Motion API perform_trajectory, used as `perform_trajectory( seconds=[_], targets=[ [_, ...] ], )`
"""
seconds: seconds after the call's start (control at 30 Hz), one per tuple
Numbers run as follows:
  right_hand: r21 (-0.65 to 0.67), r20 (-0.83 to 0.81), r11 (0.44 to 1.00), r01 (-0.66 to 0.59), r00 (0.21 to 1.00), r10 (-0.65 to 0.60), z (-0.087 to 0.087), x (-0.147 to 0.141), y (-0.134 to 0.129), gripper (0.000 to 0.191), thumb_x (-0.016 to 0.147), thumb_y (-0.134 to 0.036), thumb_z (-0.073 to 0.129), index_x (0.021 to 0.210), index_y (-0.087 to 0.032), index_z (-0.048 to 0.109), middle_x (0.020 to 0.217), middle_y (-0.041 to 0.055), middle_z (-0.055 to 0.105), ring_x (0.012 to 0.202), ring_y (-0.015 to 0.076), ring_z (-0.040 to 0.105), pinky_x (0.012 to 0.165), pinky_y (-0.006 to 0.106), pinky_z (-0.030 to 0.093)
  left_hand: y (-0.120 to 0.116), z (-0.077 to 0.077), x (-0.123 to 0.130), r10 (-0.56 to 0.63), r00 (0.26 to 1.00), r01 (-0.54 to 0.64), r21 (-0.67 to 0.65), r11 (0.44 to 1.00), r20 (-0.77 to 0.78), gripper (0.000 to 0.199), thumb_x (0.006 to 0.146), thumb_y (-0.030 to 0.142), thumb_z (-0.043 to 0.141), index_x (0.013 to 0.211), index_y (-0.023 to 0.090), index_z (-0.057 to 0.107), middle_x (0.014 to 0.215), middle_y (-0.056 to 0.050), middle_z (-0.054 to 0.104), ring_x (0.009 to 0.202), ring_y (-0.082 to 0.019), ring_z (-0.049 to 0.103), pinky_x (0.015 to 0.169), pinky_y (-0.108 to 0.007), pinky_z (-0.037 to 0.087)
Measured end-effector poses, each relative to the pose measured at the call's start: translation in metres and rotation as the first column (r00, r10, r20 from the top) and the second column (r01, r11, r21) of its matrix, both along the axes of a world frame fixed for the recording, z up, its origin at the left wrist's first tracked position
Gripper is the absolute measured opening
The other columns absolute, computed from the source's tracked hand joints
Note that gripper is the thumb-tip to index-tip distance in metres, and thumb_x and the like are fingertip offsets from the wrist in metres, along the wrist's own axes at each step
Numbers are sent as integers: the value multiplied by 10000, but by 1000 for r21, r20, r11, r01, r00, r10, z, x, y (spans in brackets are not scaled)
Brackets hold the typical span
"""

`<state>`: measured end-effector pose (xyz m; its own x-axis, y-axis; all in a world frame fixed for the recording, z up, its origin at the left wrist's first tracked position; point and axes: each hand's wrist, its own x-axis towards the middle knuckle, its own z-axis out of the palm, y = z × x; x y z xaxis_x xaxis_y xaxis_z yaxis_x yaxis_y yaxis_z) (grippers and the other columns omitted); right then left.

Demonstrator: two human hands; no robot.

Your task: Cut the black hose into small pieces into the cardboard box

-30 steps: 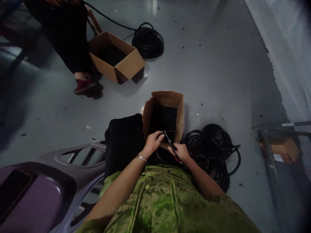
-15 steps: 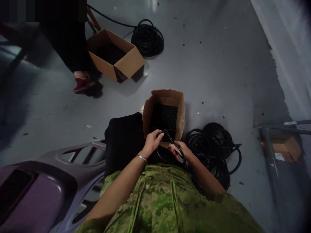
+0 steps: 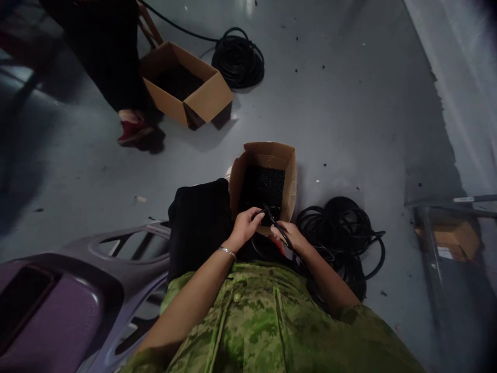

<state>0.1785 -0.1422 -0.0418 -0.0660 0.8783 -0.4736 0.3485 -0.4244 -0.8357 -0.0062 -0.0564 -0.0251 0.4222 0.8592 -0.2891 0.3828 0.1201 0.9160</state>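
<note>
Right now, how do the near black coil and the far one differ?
The near coil sprawls in loose, untidy loops; the far coil is a compact, roundish bundle. The right forearm partly covers the near coil; the far coil lies well clear of it. Both are black and on the floor.

Dark phone [image 3: 26, 300] on purple plastic seat [image 3: 75, 331]; red shoe [image 3: 132, 131] beyond.

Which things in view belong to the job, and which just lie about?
Likely the job's:
left hand and right hand, with black cord
partly hidden red item
box of black bits
black coils beside it

Seemingly lying about:
dark flat object on purple seat
pale floor scrap
</note>
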Motion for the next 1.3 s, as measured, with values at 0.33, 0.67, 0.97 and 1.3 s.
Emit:
perform_trajectory(
  seconds=[0.33, 0.67, 0.97, 1.3],
  targets=[
    [81, 308, 989, -125, 947, 95, 4, -1, -7, 479, 923, -512, 534, 578, -181, 566, 526, 16, 589, 519, 138, 532, 528, 231, 340, 1, -3, -1, -39, 997, 39, 0, 999, -63, 289, 901, 373, 534, 894, 153, 722, 648, -6, 654, 589, -141, 572, 600, -240, 427],
    [74, 197, 996, 50, 978, -64, -10, -13, -19, 492, 897, -596, 527, 649, -179, 604, 541, 1, 568, 541, 133, 539, 520, 216, 363, 2, -4, -1, -43, 994, 47, 42, 998, -97, 264, 903, 333, 550, 935, 157, 744, 687, -25, 693, 625, -160, 617, 628, -249, 449],
    [-45, -33, 999, -14, 999, 12, -2, -2, -8, 504, 876, -671, 518, 759, -187, 595, 621, -14, 567, 594, 135, 545, 551, 220, 415, 3, -3, -2, -120, 989, 124, 48, 991, -83, 264, 890, 323, 563, 926, 163, 769, 688, -21, 711, 695, -185, 652, 680, -256, 492],
    [73, 167, 997, 26, 985, -37, -11, -10, -20, 494, 918, -558, 518, 694, -149, 681, 598, 25, 621, 601, 148, 551, 542, 220, 381, 4, -2, -1, -105, 986, 110, 34, 993, -132, 281, 911, 325, 544, 946, 154, 764, 695, -28, 707, 668, -176, 647, 655, -252, 473]
  ],
)
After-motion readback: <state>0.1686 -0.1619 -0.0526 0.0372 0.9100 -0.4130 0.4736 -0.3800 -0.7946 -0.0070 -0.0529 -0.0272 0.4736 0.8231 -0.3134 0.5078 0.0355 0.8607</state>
